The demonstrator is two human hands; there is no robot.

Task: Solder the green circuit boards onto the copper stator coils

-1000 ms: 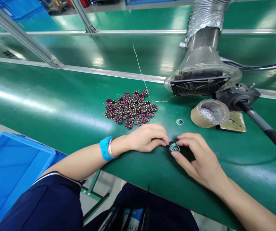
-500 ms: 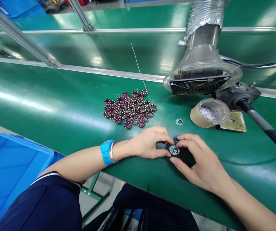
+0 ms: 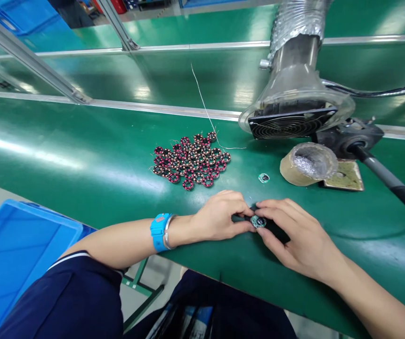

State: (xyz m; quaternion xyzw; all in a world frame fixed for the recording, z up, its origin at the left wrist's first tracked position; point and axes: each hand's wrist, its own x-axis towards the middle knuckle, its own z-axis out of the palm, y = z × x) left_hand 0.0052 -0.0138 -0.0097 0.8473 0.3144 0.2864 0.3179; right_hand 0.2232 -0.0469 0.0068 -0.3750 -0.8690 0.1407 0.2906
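Together, 2 hands [image 3: 259, 230] pinching small round part [image 3: 258, 221], wrists low

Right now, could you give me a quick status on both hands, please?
Left hand and right hand pinch small round part. Coil pile behind, apart.

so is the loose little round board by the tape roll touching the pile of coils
No, the small round board lies alone on the green mat, with bare mat between it and the pile of coils.

Bare forearms, blue wristband [image 3: 159, 231] beside silver bangle [image 3: 167, 230], navy short sleeve [image 3: 71, 301]
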